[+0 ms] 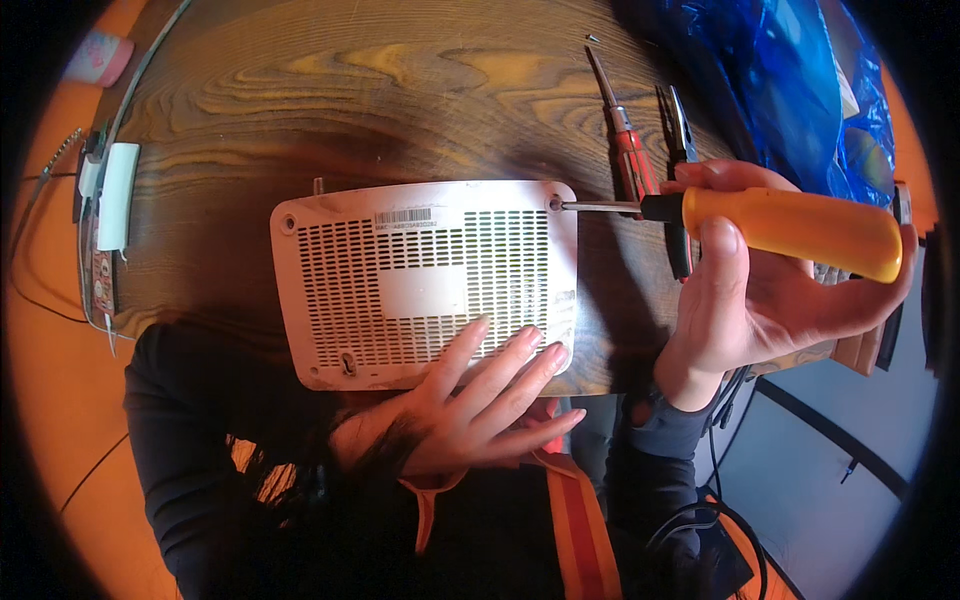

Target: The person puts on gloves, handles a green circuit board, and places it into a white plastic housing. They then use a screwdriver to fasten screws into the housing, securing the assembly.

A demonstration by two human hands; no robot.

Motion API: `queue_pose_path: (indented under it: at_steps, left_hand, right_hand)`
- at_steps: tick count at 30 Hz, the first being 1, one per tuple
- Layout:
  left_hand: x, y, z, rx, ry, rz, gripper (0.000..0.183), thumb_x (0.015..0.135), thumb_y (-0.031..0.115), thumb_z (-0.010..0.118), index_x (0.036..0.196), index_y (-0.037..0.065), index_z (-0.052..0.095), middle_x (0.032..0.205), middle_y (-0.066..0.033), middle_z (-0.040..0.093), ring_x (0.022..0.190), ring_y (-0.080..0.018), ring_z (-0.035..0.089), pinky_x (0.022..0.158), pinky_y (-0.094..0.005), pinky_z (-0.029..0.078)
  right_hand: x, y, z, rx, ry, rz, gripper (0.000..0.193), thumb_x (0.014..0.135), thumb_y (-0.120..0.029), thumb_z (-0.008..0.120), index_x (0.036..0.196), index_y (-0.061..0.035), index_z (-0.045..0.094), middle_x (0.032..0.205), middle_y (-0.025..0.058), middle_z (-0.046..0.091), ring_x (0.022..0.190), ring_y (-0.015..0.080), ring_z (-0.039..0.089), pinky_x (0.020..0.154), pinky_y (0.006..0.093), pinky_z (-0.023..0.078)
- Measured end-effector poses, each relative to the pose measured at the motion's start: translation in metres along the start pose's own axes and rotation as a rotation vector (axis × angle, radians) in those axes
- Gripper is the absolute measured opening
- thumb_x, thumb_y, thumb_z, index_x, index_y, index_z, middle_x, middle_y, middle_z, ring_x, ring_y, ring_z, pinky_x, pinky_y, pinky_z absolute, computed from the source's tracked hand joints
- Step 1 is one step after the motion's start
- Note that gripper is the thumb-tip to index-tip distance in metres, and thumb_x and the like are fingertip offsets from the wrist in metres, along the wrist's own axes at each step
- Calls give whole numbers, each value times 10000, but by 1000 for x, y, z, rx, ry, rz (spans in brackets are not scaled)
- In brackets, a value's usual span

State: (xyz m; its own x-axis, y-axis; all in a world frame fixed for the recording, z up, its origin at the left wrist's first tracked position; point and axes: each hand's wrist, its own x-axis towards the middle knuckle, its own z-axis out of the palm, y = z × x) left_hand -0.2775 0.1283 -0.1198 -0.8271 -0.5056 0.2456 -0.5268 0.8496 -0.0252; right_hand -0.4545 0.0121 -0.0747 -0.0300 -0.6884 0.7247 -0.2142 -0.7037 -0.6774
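Observation:
A white plastic router-like box (423, 293) with a vented face lies on the wooden table near its front edge. My left hand (480, 400) rests with spread fingers on the box's near edge, holding nothing in its fingers. In my right hand (735, 280) is a screwdriver (790, 228) with a yellow-orange handle, gripped between thumb and fingers. Its metal shaft points left, and the tip meets the screw hole at the box's far right corner. Whether a screw sits in that hole cannot be made out.
Beyond my right hand lie a red-handled screwdriver (630, 150), pliers (682, 125) and a small screw (592, 38). A blue plastic bag (760, 80) covers the far right. At left are a white adapter-like block (119, 195) with cables and a pink-and-white container (99, 58).

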Motion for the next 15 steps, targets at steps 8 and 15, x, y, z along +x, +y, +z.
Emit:
queue_pose_path:
  at_steps: [8, 15]
  left_hand:
    - [2, 4, 4, -124, 68, -76, 438, 926, 396, 397, 1351, 292, 423, 1285, -113, 528, 1186, -281, 514, 980, -549, 356]
    - [2, 6, 5, -134, 81, -95, 429, 928, 390, 411, 1343, 286, 423, 1300, -111, 520, 1200, -281, 507, 987, -551, 350]
  right_hand:
    - [1, 1, -3, -4, -133, -37, 784, 821, 24, 583, 1397, -258, 131, 925, 234, 608, 756, 330, 651, 654, 455, 584]
    - [0, 1, -3, 6, -215, -31, 765, 850, 8, 557, 1405, -273, 113, 997, 271, 583, 793, 349, 646, 662, 458, 582]
